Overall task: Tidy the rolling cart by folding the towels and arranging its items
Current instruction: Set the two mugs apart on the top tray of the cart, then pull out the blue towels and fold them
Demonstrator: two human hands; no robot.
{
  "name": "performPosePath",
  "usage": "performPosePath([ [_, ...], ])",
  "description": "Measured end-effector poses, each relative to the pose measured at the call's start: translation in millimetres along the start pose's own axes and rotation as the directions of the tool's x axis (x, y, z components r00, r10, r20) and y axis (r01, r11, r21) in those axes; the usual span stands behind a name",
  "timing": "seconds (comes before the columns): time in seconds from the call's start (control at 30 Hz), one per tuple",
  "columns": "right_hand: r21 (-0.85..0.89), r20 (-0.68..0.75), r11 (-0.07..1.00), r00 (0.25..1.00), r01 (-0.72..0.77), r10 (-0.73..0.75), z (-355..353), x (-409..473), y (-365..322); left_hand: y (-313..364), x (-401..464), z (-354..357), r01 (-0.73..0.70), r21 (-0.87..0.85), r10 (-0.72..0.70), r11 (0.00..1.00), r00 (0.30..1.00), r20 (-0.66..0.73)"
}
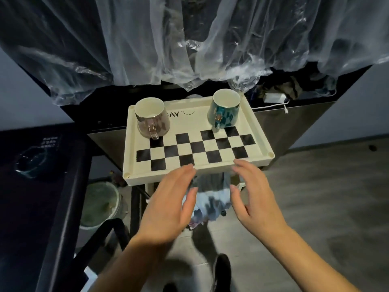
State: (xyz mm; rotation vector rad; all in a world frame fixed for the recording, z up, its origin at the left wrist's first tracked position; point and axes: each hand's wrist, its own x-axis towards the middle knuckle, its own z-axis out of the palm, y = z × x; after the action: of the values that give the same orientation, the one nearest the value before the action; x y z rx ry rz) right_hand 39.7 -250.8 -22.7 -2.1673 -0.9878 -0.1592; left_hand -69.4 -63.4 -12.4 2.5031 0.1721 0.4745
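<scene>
grip: left hand (168, 199) and right hand (255, 197) both spread apart, holding nothing | towels: crumpled blue towel (210, 199) between them, just below cart top tray (261, 131) | step: reaching for towel | next: grasp edges, lift, fold flat

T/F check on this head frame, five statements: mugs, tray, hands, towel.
1. Two mugs stand on the checkered tray. True: pink mug, teal mug.
2. The teal mug lies on its side. False: it stands upright.
3. The left hand grips the pink mug. False: it is below the tray's near edge, fingers straight.
4. A bluish towel shows between the hands. True.
5. The right hand rests on the tray. False: it is open beside the towel.
</scene>
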Motion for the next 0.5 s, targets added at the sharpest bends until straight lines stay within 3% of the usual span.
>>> performPosePath([
  [0.17,-0.130,0.215,0.990,0.976,0.061,-0.032,55.8,-40.5,40.2,-44.4,-43.5,43.0,0.003,0.049,-0.006,0.999,0.998,0.056],
  [0.33,-0.239,0.311,0.959,0.947,0.153,-0.074,127.6,-49.3,136.4,-105.9,-44.5,142.4,-0.060,0.107,0.057,0.992,0.998,0.037],
  [0.5,-0.347,0.465,0.884,0.876,0.313,-0.127,188.1,-49.8,210.0,-163.2,-34.5,215.4,-0.017,0.361,-0.002,0.933,0.999,0.053],
])
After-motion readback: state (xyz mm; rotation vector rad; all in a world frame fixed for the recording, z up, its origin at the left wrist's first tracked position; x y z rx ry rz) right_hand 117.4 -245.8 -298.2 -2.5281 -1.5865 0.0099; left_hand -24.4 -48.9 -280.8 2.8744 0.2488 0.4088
